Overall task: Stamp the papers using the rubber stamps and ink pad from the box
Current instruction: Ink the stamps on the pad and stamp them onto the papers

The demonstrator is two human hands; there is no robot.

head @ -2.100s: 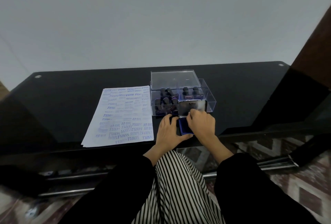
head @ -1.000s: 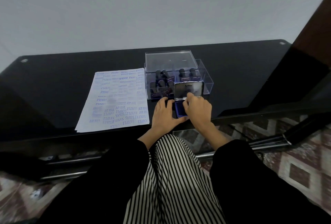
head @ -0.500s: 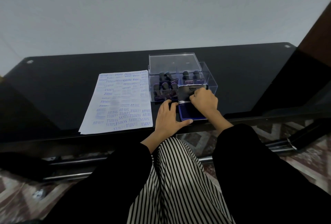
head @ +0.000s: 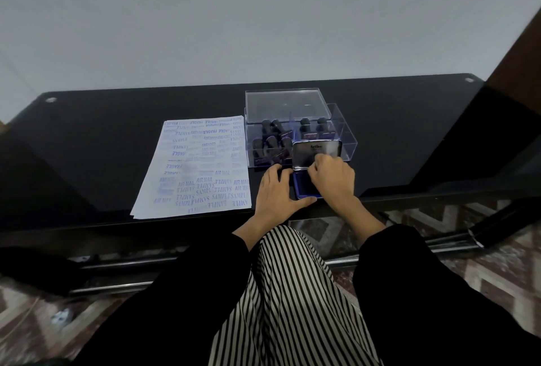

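Note:
A blue ink pad [head: 301, 190] lies at the near edge of the black table, its metal lid [head: 313, 152] tilted up behind it. My left hand [head: 278, 193] grips the pad's left side and front corner. My right hand [head: 333, 181] rests over the pad with its fingertips on the lid's lower edge. Behind them stands a clear plastic box [head: 348, 143] with several dark-handled rubber stamps [head: 272, 137] inside. A stack of white papers [head: 199, 166], covered with blue stamp marks, lies to the left of the box.
The box's clear lid [head: 284, 103] stands open behind it. The glossy black glass table [head: 102, 137] runs to a pale wall. A dark wooden upright [head: 515, 67] rises at the far right. My striped and black clothing fills the lower view above patterned floor tiles.
The ink pad's lid stays tilted up with both hands on the pad. My right hand went up to the lid half a second ago and has drawn back lower over the pad.

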